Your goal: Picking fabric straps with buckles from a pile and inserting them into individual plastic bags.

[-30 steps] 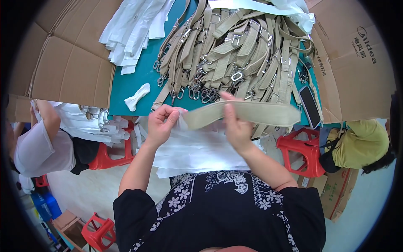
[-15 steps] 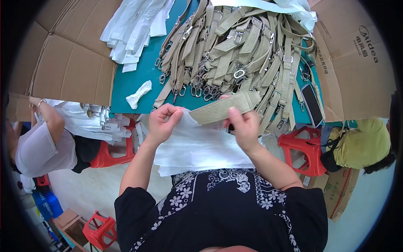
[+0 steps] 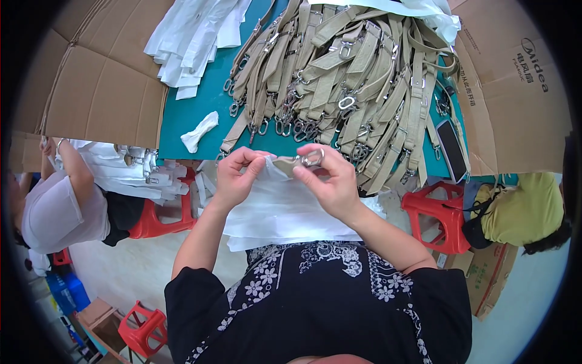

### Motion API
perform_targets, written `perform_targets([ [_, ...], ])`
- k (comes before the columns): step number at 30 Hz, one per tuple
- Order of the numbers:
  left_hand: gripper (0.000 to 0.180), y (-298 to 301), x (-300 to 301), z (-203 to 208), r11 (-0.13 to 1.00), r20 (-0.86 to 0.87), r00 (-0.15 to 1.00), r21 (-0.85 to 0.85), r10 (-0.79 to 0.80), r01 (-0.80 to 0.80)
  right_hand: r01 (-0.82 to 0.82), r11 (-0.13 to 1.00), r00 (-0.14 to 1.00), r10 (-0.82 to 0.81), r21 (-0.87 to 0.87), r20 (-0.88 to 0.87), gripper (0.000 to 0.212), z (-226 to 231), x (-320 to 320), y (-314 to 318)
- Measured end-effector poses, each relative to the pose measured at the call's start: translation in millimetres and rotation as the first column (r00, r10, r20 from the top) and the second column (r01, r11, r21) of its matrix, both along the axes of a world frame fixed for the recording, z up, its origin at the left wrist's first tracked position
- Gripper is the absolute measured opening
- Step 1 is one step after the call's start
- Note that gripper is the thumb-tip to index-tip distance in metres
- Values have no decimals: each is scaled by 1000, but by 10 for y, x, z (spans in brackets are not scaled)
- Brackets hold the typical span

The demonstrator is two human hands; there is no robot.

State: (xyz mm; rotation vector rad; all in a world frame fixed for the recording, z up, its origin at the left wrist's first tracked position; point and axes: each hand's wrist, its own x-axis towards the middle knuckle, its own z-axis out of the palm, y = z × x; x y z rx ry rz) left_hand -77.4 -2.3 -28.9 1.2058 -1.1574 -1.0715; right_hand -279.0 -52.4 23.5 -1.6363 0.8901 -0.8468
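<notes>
My left hand (image 3: 236,179) pinches the edge of a thin white sleeve (image 3: 276,174) between thumb and fingers. Close beside it, my right hand (image 3: 333,185) is closed on a beige strap (image 3: 284,163) near its metal clasp (image 3: 311,159), which pokes out between the fingers. Only a short piece of this strap shows at the sleeve's edge; how far it lies inside I cannot tell. More white sleeves (image 3: 285,221) lie flat across my lap under both hands. Just beyond is a big heap of beige straps (image 3: 339,85) with metal clasps and buckles.
White sleeves (image 3: 197,39) are piled at the far left of the green table (image 3: 233,130), near a crumpled white piece (image 3: 200,131). A phone (image 3: 450,151) lies at its right. Cardboard (image 3: 103,79) stands on both sides. Co-workers sit left and right by red stools (image 3: 439,221).
My right hand has shifted left and now grips the strap by its clasp end. The broad length of strap that stretched between my hands is out of sight. My left hand stays put.
</notes>
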Motion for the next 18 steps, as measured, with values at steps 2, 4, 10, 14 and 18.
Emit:
perform_targets([
  [2,11,-5,-21,26,1000,-11,1000,8,-14,14,-39,997,999,38,-71,-16,14,-43,13,2],
  [4,10,7,-40,49,999,-18,999,17,-37,38,-66,994,998,67,-92,5,14,-156,61,29],
  [10,10,-21,-66,9,999,-96,994,-7,-50,50,-228,886,974,201,404,108,18,-287,75,-50],
  [14,23,-117,35,62,961,221,957,-155,-190,227,-244,823,964,147,513,224,15,-268,-60,-24],
  [18,42,-145,142,175,911,345,847,70,-403,405,-169,856,979,88,488,185,16,18,-353,25],
])
